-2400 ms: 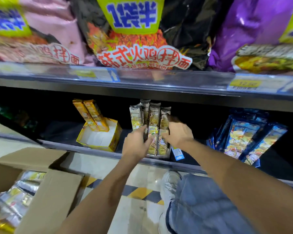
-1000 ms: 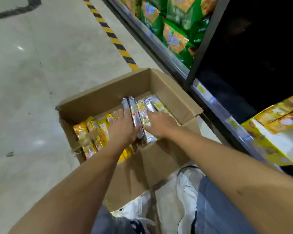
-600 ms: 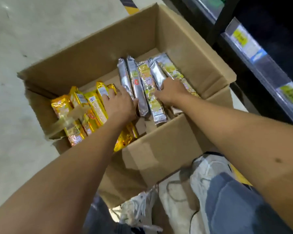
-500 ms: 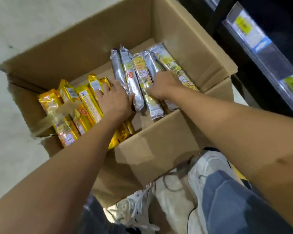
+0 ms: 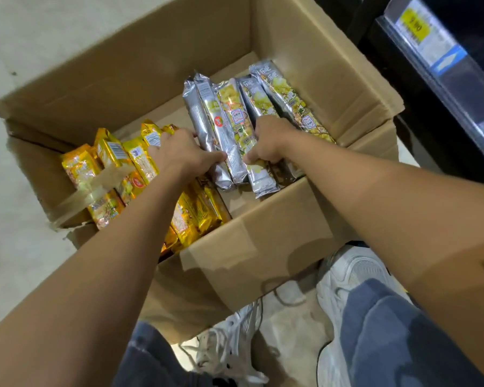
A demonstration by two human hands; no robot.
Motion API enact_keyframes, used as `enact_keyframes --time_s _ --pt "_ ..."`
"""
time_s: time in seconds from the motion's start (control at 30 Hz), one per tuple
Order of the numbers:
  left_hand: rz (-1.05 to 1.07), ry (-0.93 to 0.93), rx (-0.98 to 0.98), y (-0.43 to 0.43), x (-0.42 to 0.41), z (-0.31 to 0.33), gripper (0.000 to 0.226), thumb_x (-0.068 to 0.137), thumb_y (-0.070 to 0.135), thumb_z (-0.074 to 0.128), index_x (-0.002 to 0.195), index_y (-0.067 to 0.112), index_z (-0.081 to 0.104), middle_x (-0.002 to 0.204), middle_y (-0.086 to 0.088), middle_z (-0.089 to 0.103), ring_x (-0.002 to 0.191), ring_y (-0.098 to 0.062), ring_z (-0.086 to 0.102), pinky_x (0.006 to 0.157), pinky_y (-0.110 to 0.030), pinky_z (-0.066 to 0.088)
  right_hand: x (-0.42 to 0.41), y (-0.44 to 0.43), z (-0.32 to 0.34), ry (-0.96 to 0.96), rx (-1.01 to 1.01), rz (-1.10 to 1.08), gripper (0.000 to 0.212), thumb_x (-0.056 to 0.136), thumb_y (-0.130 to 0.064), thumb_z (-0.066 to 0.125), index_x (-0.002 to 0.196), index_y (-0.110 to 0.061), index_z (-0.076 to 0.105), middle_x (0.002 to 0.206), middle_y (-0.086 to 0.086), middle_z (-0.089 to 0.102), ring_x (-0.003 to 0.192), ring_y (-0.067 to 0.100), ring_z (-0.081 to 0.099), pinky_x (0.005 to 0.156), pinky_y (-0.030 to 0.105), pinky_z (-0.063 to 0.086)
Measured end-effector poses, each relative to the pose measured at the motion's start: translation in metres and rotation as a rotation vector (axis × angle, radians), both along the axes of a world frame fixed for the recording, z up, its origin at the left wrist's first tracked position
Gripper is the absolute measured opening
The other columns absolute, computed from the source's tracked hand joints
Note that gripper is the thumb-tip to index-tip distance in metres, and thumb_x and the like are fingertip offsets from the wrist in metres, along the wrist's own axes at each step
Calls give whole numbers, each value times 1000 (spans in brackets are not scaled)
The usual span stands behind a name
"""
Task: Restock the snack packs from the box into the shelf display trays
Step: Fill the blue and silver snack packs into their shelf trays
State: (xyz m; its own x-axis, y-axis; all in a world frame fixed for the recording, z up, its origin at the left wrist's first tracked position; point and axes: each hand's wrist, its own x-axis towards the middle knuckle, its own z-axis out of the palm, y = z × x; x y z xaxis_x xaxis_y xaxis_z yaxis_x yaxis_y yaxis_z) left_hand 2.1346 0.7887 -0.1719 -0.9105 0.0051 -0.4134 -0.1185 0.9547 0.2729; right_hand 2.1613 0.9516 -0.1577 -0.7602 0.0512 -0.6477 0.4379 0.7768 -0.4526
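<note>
Down in the open brown cardboard box (image 5: 263, 233) on the floor, the left hand (image 5: 179, 155) and right hand (image 5: 268, 143) squeeze a bundle of long silver foil snack packs (image 5: 227, 115) between them, fingers curled round its sides, with gold foil snack packs (image 5: 112, 163) lying just beside.

Glossy foil snack packs (image 5: 224, 127); matt cardboard box (image 5: 157, 51)
</note>
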Motion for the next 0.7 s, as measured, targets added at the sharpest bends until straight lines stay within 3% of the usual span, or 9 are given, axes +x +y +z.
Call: enact_keyframes --time_s 0.1,0.17,0.23,0.3,0.37,0.43,0.53,0.6,0.7 --pt "77 -127 147 -3 -6 12 43 50 53 82 68 18 67 77 -2 71 91 -25 65 92 -42 47 -3 5 -3 -21 -147 -198 39 67 -22 85 85 -12 51 94 8 55 81 23 56 68 31 54" --pt "116 -206 258 -4 -10 25 33 54 40 86 60 13 68 56 0 67 63 -21 63 65 -28 52 -4 7 -4 -52 -220 -290 45 64 -18 86 95 -9 55 90 7 58 79 22 58 71 35 56" --pt "156 -241 317 -4 -15 41 28 65 25 81 48 11 64 38 3 55 42 -13 52 44 -18 43 -4 8 -3 -51 -297 -375 41 62 -14 87 73 -13 48 70 3 51 63 18 51 57 31 49" --pt "199 -247 360 -9 -20 53 28 70 15 77 49 10 59 42 0 54 42 -13 52 45 -19 44 -5 8 -1 -19 -360 -458 45 61 -12 87 66 -17 42 70 3 53 63 19 51 53 27 43" --pt "247 -305 463 -15 -19 64 17 74 7 73 65 9 59 62 -2 61 43 -10 57 45 -19 50 -3 4 9 72 -408 -508 40 60 -12 86 83 -17 54 88 5 61 79 20 58 62 27 47" --pt "281 -390 599 -20 -10 79 14 79 0 67 76 11 59 74 -1 65 47 -7 61 47 -17 54 0 4 21 142 -442 -499 52 54 -15 89 95 -16 56 101 9 63 92 25 62 74 34 53" --pt "247 -437 733 -20 5 111 24 82 -4 63 74 17 56 55 7 64 51 -6 57 58 -22 57 10 11 55 200 -458 -447 54 53 -10 88 96 -12 55 108 18 66 102 32 64 91 46 52" --pt "192 -433 776 -19 12 141 24 81 -6 64 76 18 59 56 8 64 59 -7 57 61 -22 57 20 18 89 241 -456 -445 51 58 -5 86 95 -18 53 104 15 66 100 29 63 91 44 52" --pt "96 -396 811 -14 25 198 24 81 -7 62 87 17 62 64 8 66 63 -5 62 57 -18 57 39 26 150 344 -475 -462 44 63 -6 85 89 -19 52 77 -3 55 76 15 54 73 30 48"
